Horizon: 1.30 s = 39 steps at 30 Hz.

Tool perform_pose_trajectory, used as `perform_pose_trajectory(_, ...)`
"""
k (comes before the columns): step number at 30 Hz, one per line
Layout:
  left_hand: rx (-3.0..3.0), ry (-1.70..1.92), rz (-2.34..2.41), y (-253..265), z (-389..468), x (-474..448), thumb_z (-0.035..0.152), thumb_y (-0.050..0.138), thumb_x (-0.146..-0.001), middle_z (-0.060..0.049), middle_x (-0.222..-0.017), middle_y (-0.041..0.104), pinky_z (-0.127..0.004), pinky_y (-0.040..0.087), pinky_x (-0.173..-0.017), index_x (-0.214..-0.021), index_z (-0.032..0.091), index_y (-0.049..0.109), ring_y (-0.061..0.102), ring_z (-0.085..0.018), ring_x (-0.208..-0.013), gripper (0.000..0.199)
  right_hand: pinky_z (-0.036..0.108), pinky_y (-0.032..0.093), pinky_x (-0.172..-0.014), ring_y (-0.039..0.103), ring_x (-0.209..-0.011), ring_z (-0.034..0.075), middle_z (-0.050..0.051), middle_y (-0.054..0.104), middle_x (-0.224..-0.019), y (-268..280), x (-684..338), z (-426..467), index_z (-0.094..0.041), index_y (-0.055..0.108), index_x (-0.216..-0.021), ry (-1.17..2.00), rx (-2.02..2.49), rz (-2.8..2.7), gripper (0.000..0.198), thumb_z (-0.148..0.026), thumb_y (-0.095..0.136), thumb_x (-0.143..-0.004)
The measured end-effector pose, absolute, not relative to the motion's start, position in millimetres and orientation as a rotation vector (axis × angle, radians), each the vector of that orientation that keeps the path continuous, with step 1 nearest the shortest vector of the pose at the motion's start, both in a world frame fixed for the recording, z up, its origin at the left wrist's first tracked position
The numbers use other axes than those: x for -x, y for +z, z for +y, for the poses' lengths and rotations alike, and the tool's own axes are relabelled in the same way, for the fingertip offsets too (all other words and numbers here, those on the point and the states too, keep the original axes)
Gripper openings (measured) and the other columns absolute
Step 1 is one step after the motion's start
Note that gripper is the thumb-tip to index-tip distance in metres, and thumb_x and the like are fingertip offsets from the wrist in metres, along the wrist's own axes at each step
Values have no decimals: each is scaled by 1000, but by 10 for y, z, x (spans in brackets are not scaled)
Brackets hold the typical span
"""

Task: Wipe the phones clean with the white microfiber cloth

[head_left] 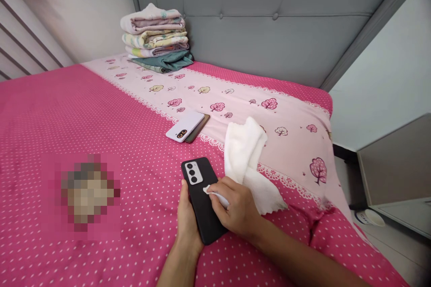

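Observation:
My left hand [189,224] holds a black phone [206,206] from its left side, with the back and the silver-framed camera block facing up. Against the phone's back, the closed fingers of my right hand [235,206] press a small piece of white cloth [206,189]. Just behind that hand, a larger crumpled white cloth [244,148] lies on the bed; whether the two pieces are joined I cannot tell. Beyond the black phone lies a white phone [186,124] with its cameras up, partly covering a brownish phone [198,129].
Polka-dot pink bedding [141,215] spreads beneath everything. Folded bedclothes [155,38] are stacked near the grey headboard [242,31]. A blurred-out patch [89,193] lies at the left. Past the bed's right edge, a white tub [370,217] stands on the floor by a cabinet [397,166].

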<state>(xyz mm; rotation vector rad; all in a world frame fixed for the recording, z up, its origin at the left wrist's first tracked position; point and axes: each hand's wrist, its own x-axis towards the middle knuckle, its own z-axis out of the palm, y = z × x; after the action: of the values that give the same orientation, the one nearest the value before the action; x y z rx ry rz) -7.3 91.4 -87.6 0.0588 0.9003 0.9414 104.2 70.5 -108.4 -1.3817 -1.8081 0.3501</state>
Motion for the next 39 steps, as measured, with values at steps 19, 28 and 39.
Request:
perform_pose_trajectory(19, -57, 937, 914, -859, 910, 69, 49, 38, -84, -14, -76, 70, -41, 52, -74, -83, 9, 66, 67, -25, -66, 49, 24, 44, -66, 57, -71, 14, 4, 59, -79, -1096, -1040, 717, -20, 61, -90, 354, 1380, -1818, 18, -16, 47, -80)
perform_pose_trajectory(28, -57, 936, 909, -842, 906, 72, 48, 38, -85, -13, -74, 71, -41, 51, -75, -81, 10, 66, 67, -25, -68, 47, 24, 44, -66, 57, -71, 14, 4, 59, -79, -1077, -1037, 707, -20, 62, -89, 358, 1388, -1818, 18, -16, 47, -80)
perform_pose_trajectory(39, -53, 944, 939, -838, 922, 63, 47, 38, -85, -13, -72, 71, -42, 52, -73, -81, 10, 66, 67, -24, -63, 47, 25, 43, -65, 57, -71, 14, 3, 59, -79, -1096, -1043, 714, -20, 61, -90, 370, 1382, -1816, 18, -16, 47, -80)
